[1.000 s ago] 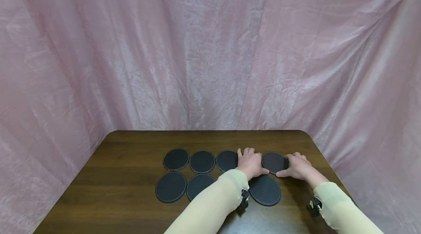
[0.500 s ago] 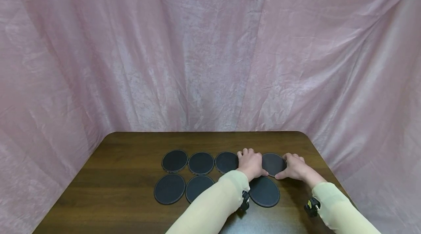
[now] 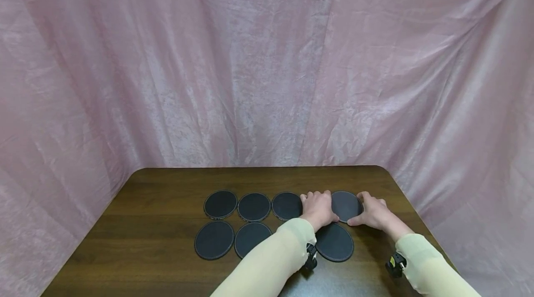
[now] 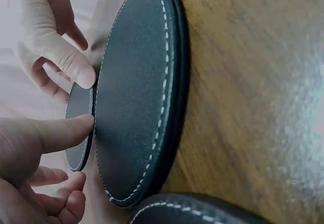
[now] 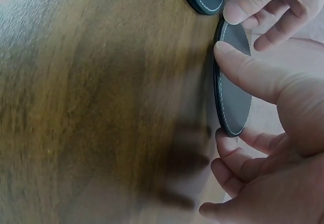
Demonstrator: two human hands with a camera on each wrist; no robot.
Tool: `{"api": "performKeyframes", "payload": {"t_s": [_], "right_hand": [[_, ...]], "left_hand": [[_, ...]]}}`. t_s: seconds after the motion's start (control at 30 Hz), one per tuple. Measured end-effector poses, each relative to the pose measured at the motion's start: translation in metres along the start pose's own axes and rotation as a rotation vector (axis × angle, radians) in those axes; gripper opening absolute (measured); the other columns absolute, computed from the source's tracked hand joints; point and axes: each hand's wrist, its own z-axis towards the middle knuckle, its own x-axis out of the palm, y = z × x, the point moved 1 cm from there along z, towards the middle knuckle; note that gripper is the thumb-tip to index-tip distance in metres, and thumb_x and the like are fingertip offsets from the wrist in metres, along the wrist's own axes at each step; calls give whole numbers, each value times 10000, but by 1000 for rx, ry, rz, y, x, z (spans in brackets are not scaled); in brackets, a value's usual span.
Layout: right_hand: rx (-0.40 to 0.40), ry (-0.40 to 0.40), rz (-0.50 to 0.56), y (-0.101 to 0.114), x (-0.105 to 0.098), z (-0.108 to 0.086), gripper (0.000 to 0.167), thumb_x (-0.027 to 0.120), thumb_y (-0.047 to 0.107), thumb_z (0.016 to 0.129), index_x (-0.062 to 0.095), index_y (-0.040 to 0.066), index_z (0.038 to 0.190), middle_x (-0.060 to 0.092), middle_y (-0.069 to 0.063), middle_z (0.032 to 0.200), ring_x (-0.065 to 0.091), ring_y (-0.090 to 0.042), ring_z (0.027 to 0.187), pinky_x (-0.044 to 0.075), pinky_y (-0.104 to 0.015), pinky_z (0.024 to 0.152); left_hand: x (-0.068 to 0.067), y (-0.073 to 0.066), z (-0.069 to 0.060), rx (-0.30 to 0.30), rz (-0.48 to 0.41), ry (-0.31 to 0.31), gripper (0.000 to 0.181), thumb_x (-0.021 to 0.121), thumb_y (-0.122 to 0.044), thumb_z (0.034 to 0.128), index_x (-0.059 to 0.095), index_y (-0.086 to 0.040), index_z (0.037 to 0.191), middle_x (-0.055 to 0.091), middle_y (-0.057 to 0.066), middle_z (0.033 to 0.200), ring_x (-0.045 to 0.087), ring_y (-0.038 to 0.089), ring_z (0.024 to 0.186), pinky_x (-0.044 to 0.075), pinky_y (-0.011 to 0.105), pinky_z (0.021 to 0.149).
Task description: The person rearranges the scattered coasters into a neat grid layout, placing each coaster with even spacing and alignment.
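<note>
A round black coaster [image 3: 346,206] with pale edge stitching is at the right end of the back row, between both hands. My left hand [image 3: 319,209] holds its left side, thumb on the near edge. The right hand [image 3: 374,212] grips the opposite side; in the right wrist view its thumb [image 5: 228,54] lies on the near rim and a finger [image 5: 230,143] meets the side edge. Directly in front lies another black coaster [image 3: 334,242], large in the left wrist view. Whether the held coaster touches the table is hard to tell.
Several more black coasters lie in two rows: a back row with its left coaster [image 3: 220,204] and a front row with its left coaster [image 3: 214,240]. My left sleeve [image 3: 267,255] covers part of the front row. Behind the brown wooden table [image 3: 125,241] hangs a pink curtain [image 3: 250,65].
The held coaster has shifted slightly away from me and looks lighter, as if its tilt changed. The right hand has moved a little with it. The other coasters stay put.
</note>
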Motion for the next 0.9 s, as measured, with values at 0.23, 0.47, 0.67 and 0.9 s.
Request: {"api": "performKeyframes", "payload": {"t_s": [0.23,0.47,0.67,0.9], "right_hand": [[2,0,14,7,-2,4,978,988,322,841,429,-188,1461,601,-424,1338,442,-648,1242,421,-705,1040],[-8,2,41,18,0,10,967,973,324,860,431,-178,1484,627,-392,1311,464,-624,1242,406,-690,1045],[-17,-46,46,26,4,16,908,963,294,868,463,-157,1477,630,-376,1302,465,-610,1241,424,-680,1031],[-26,-79,151,26,6,18,530,697,150,1087,459,-128,1470,669,-372,1240,607,-549,1191,478,-652,1006]], "left_hand": [[-9,5,0,5,-25,-27,689,972,-497,839,719,-234,1424,737,27,1236,635,265,1171,408,475,1018],[-12,16,0,-4,-37,-19,665,978,-472,843,725,-222,1405,745,38,1247,644,284,1183,405,474,1003],[-6,25,-1,-24,-49,-6,660,977,-465,847,726,-218,1406,754,39,1256,654,290,1188,414,486,1000],[-6,31,0,-19,-50,-18,658,984,-476,834,738,-215,1386,749,44,1239,653,290,1188,417,495,1008]]}}
